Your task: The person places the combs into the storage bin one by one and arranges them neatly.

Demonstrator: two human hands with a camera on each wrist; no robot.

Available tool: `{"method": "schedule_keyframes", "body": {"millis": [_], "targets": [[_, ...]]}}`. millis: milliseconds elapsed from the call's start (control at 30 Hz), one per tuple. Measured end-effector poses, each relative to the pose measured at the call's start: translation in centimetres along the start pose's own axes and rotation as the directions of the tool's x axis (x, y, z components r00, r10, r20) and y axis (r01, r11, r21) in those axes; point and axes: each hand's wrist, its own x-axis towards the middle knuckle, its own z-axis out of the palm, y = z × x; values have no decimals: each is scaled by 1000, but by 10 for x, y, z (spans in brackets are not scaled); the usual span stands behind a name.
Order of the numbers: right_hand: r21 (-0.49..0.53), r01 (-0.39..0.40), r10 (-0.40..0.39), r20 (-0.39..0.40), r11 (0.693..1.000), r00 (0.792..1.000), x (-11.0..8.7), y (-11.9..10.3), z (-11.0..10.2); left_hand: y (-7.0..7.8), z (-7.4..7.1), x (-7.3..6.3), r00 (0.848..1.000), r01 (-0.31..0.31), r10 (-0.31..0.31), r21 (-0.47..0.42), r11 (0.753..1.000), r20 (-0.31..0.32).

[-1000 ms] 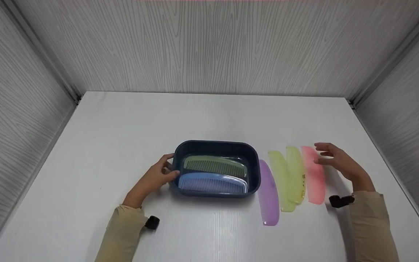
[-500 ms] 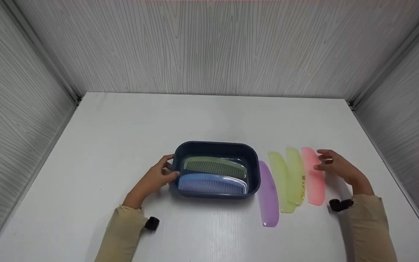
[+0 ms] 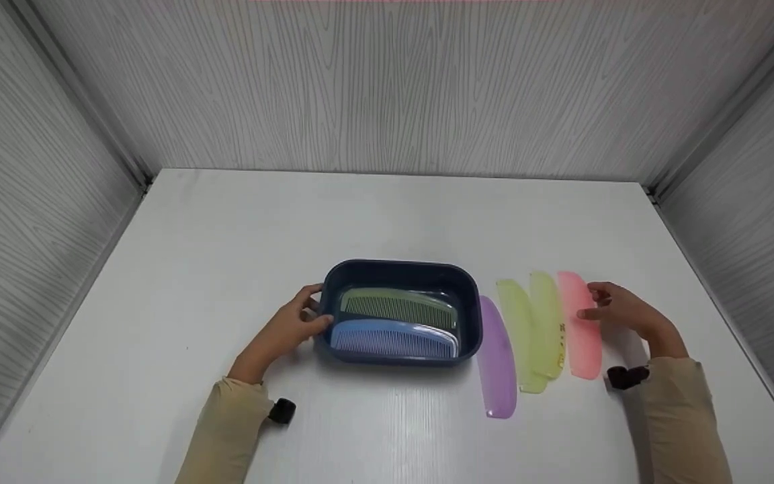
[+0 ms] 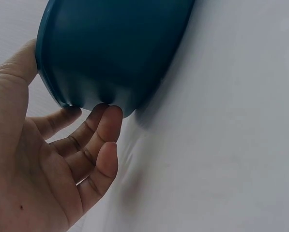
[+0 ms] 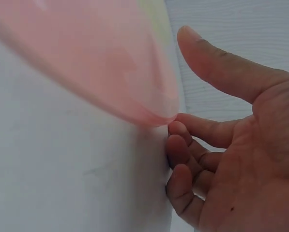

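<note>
My left hand (image 3: 293, 319) grips the left end of a dark blue plastic tub (image 3: 397, 364). Its thumb lies on the rim and its fingers touch the outer wall, as the left wrist view shows. Inside the tub lie a green comb (image 3: 394, 302) and a blue comb (image 3: 387, 329), side by side. At the far right a pink comb (image 3: 578, 339) lies flat on the table. My right hand (image 3: 625, 312) is at its right edge: in the right wrist view the fingertips (image 5: 179, 130) are right at the comb's edge while the thumb (image 5: 217, 63) is raised, apart from the comb.
Beside the tub's right end lies a purple comb (image 3: 498, 363). Two yellow-green combs, one (image 3: 514, 323) partly under the other (image 3: 546, 323), lie between it and the pink comb. Wood-grain panels (image 3: 394, 87) bound the white table (image 3: 387, 215) at the back and sides.
My right hand has come a little nearer along the pink comb's right edge, its fingers drawing in to that edge. The left hand and the tub have stayed in place.
</note>
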Motion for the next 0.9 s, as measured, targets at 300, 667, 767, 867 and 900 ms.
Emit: {"method": "schedule_keyframes", "body": {"millis": [300, 667, 767, 867, 900], "targets": [[-99, -15, 14, -7, 995, 1000, -3, -14, 9, 0, 1, 0, 1000, 1, -1, 13, 1000, -8], [-154, -90, 81, -64, 984, 995, -5, -27, 17, 0, 0, -1, 1000, -10, 10, 11, 1000, -6], [-178, -105, 93, -75, 978, 993, -5, -28, 17, 0, 0, -1, 1000, -8, 8, 20, 1000, 0], [-182, -130, 117, -81, 975, 990, -6, -28, 17, 0, 0, -1, 1000, -4, 4, 19, 1000, 6], [-182, -137, 123, -84, 974, 989, -6, -28, 17, 0, 0, -1, 1000, -3, 2, 21, 1000, 7]]}}
